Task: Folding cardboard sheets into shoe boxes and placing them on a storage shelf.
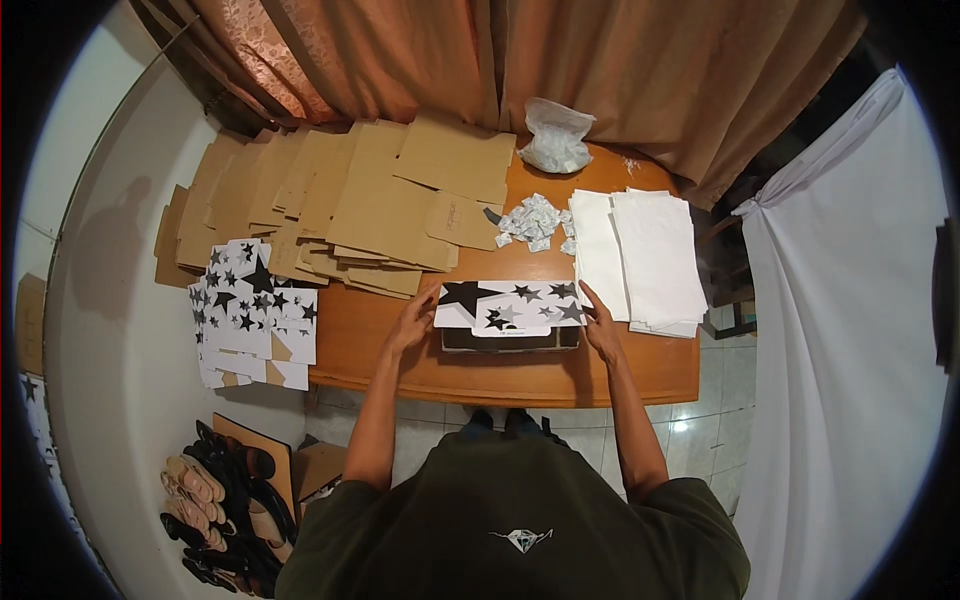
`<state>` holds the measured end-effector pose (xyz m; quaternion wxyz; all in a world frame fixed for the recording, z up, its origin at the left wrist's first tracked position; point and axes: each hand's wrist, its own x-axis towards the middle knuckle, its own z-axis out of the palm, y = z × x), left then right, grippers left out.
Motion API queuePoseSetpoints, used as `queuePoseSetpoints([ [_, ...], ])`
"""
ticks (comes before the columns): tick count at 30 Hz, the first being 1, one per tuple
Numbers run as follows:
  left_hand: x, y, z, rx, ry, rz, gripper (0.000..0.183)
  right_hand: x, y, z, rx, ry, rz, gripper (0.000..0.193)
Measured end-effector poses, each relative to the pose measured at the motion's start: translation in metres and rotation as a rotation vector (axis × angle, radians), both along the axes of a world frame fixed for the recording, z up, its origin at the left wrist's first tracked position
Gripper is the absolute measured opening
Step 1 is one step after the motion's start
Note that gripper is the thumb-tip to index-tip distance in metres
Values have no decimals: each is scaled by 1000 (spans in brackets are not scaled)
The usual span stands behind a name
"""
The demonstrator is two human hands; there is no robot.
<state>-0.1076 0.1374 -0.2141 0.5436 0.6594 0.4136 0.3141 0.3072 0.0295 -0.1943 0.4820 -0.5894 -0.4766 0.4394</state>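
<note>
A white cardboard lid [495, 292] printed with black and grey stars lies over a shoebox-sized box [510, 342] at the near edge of the table. Below the lid, the box's front side looks dark. My left hand [408, 322] grips the lid's left end, its fingers along the edge. At the opposite end, my right hand [600, 322] holds the lid the same way. Whether the lid is fully seated on the box, I cannot tell. Just right of my right hand are stacked white paper sheets [655, 255].
Flat brown cardboard pieces [375, 200] overlap across the table's back left. Star-printed white pieces [240, 320] are piled at the left end. Small white packets [535, 222] and a clear plastic bag [557, 140] lie behind the box. Shoes [225, 510] crowd the floor, lower left.
</note>
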Motion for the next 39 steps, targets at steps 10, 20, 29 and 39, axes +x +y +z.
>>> queuePoseSetpoints([
  [10,-2,-8,0,-25,-116,138,41,-11,19,7,-144,33,85,42],
  [20,-23,-49,21,-9,-27,417,33,-50,35,9,4,-142,178,34],
  [29,-83,-94,2,-49,77,843,32,-132,91,3,26,-128,297,33],
  [39,-130,-89,6,-107,394,1096,42,-209,148,-7,95,-219,341,35],
])
